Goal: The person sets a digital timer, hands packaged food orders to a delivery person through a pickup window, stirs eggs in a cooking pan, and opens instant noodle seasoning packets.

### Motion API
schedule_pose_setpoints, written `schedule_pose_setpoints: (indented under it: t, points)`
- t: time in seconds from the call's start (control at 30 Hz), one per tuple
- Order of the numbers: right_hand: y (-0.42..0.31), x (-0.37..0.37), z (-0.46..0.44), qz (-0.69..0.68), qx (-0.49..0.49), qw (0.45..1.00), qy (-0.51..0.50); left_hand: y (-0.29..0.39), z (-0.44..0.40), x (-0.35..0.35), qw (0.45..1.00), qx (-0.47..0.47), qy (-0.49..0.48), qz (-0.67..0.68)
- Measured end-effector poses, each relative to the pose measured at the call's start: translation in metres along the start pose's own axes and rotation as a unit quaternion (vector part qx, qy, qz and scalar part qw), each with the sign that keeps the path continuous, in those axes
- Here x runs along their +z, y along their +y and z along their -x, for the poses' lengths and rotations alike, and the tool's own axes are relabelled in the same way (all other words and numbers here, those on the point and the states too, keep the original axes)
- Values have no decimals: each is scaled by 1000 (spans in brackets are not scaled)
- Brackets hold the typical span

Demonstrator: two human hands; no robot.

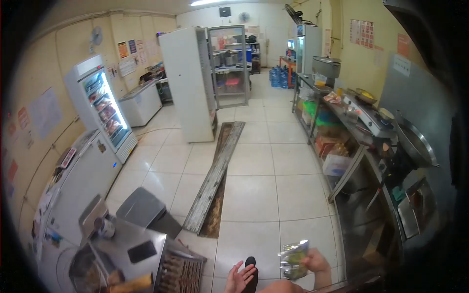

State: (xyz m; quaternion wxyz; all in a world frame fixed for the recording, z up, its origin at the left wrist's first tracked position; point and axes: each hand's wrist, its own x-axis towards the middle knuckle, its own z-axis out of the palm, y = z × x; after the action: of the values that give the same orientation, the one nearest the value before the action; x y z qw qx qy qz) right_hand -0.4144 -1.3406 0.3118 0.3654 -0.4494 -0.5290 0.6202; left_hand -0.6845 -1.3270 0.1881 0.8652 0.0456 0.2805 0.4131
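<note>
At the bottom of the view, my right hand (318,261) grips a clear, shiny plastic bag (293,260) with something green inside; the exact contents are too small to tell. Lower and to the left, my left hand (239,278) is held palm up with its fingers spread and nothing in it. A gap separates the left hand from the bag. A dark shoe (250,274) shows on the tiled floor just behind the left hand.
A steel table (155,237) with a black phone (142,251) stands at lower left beside a grey bin (141,207). A worn board (215,180) partly covers a floor trench. Steel counters (359,156) with a stove (364,115) and a wok (415,141) line the right.
</note>
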Motion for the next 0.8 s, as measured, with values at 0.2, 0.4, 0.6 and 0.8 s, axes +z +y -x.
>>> schedule_pose_setpoints:
  t: [0.2, 0.4, 0.6, 0.8]
  points:
    - [-14, -92, -99, 318, 110, 938, 85, 96, -156, 55, 992, 31, 39, -113]
    - [-7, -189, -173, -16, 76, 966, 247, 146, -325, 154, 966, -44, -36, -251]
    - [-17, -306, -311, 156, 28, 955, 249, 123, -499, 257, 910, -162, -163, -346]
    - [-71, -461, -480, 191, 35, 969, 153, 186, -671, 346, 956, -107, -91, -259]
